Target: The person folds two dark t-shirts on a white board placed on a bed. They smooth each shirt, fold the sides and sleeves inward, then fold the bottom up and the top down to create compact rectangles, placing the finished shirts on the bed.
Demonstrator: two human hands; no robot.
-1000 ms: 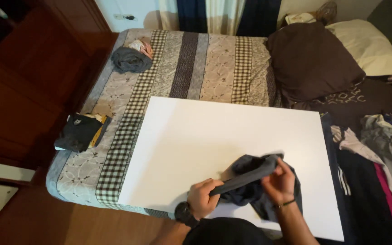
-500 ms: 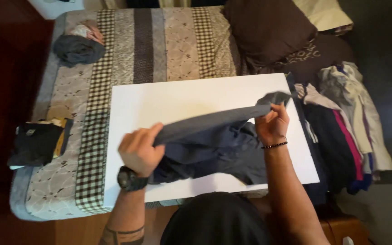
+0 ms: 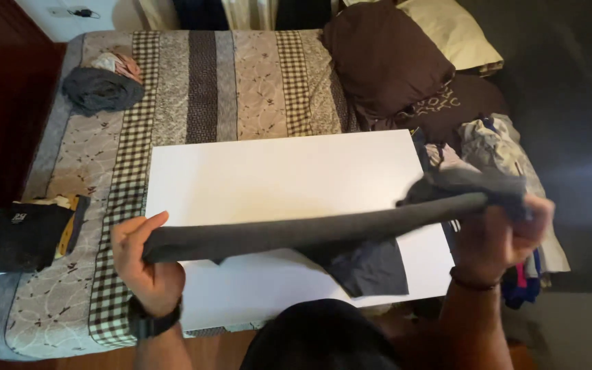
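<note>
Both hands have spread far apart since a sec ago, pulling the dark grey garment [image 3: 310, 233] from a bunch into a taut band held above the white board [image 3: 275, 178] on the bed [image 3: 241, 75]. Left hand [image 3: 142, 264] grips one end, right hand [image 3: 501, 233] clenches the other; a flap hangs at mid-right. Risk, imo: stretched this hard, fabric could slip from a grip & drop crooked, or snag the clothes pile [image 3: 495, 154] by the right hand.

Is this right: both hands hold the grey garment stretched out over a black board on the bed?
Not quite. The head view shows the board is white, not black. The rest holds: the left hand and right hand hold the grey garment stretched out over that board on the bed.
</note>
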